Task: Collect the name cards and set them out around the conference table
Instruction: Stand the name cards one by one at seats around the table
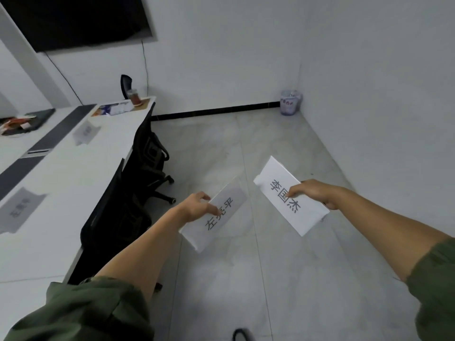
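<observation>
Table [61, 183] bearing two name cards [85, 132]; right of it, left hand [197, 207] pinching third card [229, 205], right hand [311, 193] pinching fourth card [280, 178]; two chairs [145, 148] alongside.

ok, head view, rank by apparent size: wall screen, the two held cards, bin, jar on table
1. wall screen
2. right-hand card, left-hand card: alike, inflated by nearness
3. bin
4. jar
</observation>
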Demonstrator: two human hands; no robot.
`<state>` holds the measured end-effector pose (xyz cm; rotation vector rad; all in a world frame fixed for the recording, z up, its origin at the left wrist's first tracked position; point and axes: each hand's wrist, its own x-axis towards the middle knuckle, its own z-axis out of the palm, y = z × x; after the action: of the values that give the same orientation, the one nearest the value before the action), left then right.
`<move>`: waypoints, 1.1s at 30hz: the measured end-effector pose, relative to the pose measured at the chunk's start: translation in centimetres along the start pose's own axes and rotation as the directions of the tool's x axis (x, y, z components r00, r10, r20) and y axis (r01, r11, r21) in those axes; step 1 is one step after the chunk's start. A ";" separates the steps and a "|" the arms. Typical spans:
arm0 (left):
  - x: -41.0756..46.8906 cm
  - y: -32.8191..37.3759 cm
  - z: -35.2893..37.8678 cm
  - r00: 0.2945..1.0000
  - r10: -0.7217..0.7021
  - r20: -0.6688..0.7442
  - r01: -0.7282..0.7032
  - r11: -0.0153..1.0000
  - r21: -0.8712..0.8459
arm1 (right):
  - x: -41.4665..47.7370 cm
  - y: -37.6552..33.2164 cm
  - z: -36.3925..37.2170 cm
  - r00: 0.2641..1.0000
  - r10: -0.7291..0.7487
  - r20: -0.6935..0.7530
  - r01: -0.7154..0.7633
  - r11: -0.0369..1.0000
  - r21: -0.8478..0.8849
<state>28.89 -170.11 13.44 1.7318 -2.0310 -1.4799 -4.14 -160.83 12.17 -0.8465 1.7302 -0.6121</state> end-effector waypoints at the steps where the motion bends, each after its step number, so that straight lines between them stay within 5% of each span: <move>1: 2.0 0.6 -0.6 1.000 -0.003 0.003 0.003 1.000 0.000 | 1.8 -1.0 -0.6 1.000 0.001 0.007 -0.001 1.000 -0.009; 18: 40.6 17.4 -15.7 1.000 0.003 0.026 -0.003 1.000 -0.013 | 36.4 -23.2 -16.4 0.999 -0.015 -0.038 0.015 1.000 -0.021; 33: 70.5 28.0 -27.9 0.983 -0.135 -0.128 0.126 0.989 -0.081 | 72.0 -44.4 -27.4 0.983 -0.068 0.171 0.099 0.979 -0.176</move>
<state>1.09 -245.97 13.12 1.9117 -1.8086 -1.4115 -32.69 -245.04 11.41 -1.0740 1.6234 -0.4287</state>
